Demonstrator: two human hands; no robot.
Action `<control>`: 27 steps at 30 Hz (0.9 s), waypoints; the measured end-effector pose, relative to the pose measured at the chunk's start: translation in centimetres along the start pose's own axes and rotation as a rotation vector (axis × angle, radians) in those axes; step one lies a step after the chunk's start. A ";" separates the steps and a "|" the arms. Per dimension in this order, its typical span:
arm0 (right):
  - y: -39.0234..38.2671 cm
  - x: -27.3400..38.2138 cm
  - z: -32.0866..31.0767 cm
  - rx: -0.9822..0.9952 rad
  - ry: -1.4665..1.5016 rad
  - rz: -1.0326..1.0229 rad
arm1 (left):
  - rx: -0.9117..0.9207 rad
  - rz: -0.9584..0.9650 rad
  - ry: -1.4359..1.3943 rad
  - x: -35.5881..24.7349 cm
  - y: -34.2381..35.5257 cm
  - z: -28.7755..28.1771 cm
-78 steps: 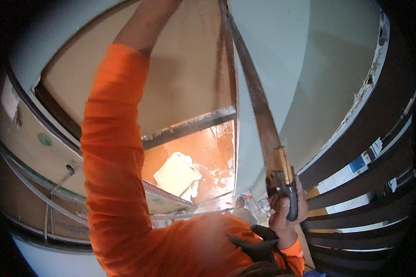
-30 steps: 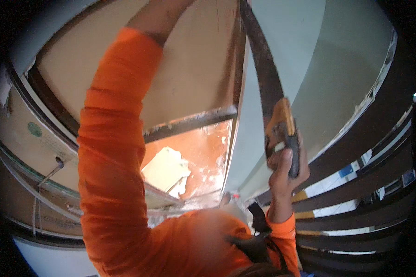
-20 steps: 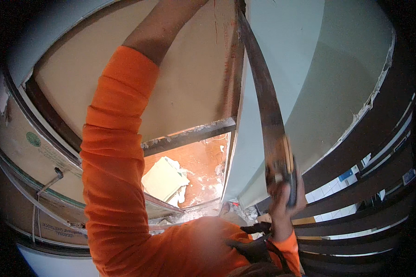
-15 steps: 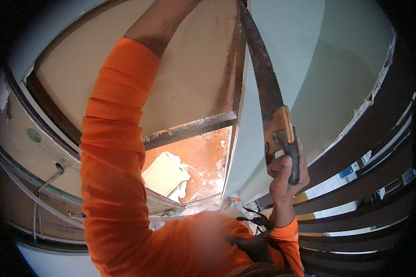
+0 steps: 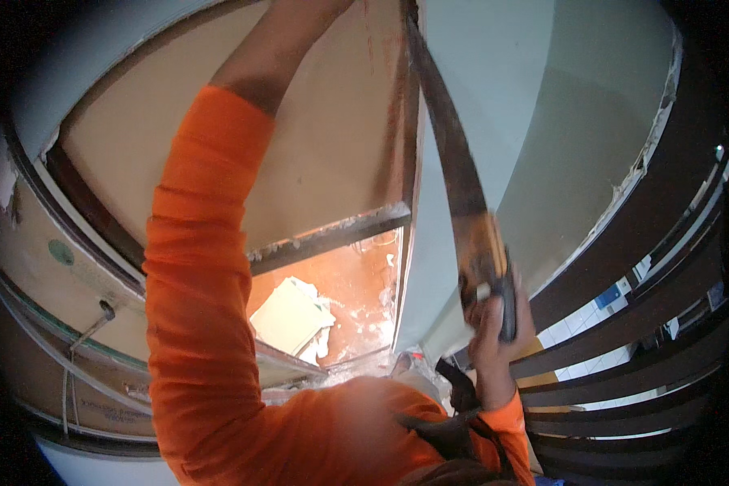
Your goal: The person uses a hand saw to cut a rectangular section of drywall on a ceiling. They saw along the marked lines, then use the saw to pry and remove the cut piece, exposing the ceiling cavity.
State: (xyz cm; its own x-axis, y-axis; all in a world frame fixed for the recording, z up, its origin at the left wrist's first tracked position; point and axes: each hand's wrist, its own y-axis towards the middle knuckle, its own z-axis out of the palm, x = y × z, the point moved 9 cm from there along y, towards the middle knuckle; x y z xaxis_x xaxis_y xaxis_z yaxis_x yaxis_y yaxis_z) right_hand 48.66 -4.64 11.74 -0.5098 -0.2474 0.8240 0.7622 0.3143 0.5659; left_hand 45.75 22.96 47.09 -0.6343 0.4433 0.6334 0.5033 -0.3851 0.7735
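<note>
My right hand [image 5: 494, 332] is closed round the black and tan handle of a long handsaw [image 5: 454, 138]. The darkened blade rises to the top of the view, its far end at a rough vertical seam between a beige board [image 5: 332, 154] and a pale green panel [image 5: 486, 105]. My left arm, in an orange sleeve, reaches up across the beige board; my left hand [image 5: 328, 12] runs out of the top edge, its fingers hidden.
A dark frame bar [image 5: 332, 234] crosses an opening onto a reddish-brown floor with torn pale board pieces [image 5: 292, 316] and debris. At left are board layers with a short pipe [image 5: 97, 324] and hanging cables. Dark slats [image 5: 640, 356] curve down the right, tiles showing between them.
The saw and my right hand have shifted up and down repeatedly; since half a second ago they have come down the view. My left arm stays raised against the board.
</note>
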 end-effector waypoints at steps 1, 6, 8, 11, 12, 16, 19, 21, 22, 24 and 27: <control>-1.5 0.1 -1.1 0.026 -0.029 0.000 | 0.015 0.004 0.054 -0.1 0.4 -0.1; -4.9 -3.0 -3.5 -0.069 0.000 -0.071 | 0.030 -0.011 0.021 -1.2 1.4 -0.2; -1.3 -3.0 -1.0 -0.047 -0.101 -0.169 | -0.006 -0.019 0.002 -0.2 0.9 0.5; 1.9 -0.7 1.5 -0.033 0.062 -0.073 | -0.017 -0.009 -0.023 -0.3 0.2 0.5; 1.0 -0.8 1.0 -0.030 0.005 -0.089 | -0.017 0.003 -0.025 -0.2 0.1 0.4; -5.1 -0.8 -3.2 0.025 -0.064 -0.082 | -0.034 0.015 0.007 -0.5 0.6 -0.4; -6.3 -3.3 -4.3 -0.037 -0.006 -0.031 | -0.024 -0.006 0.004 -1.1 1.2 -0.1; -2.1 -3.6 -2.2 -0.042 -0.071 -0.041 | -0.018 -0.019 0.001 -0.7 1.0 -0.1; 0.6 -1.5 -0.5 -0.050 -0.074 -0.111 | -0.015 -0.016 -0.012 -0.5 0.5 0.0; 1.9 0.5 0.6 -0.052 -0.082 -0.169 | -0.022 -0.012 -0.047 -0.2 0.5 0.3; -0.6 -1.4 -0.4 0.014 -0.099 -0.028 | -0.013 -0.007 0.010 0.3 0.3 0.6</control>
State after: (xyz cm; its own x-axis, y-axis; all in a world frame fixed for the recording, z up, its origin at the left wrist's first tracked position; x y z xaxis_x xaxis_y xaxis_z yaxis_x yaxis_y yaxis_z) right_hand 49.09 -4.84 10.27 -0.5684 -0.1647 0.8061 0.7419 0.3210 0.5887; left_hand 46.07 23.47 47.49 -0.6437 0.4374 0.6280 0.4914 -0.3929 0.7773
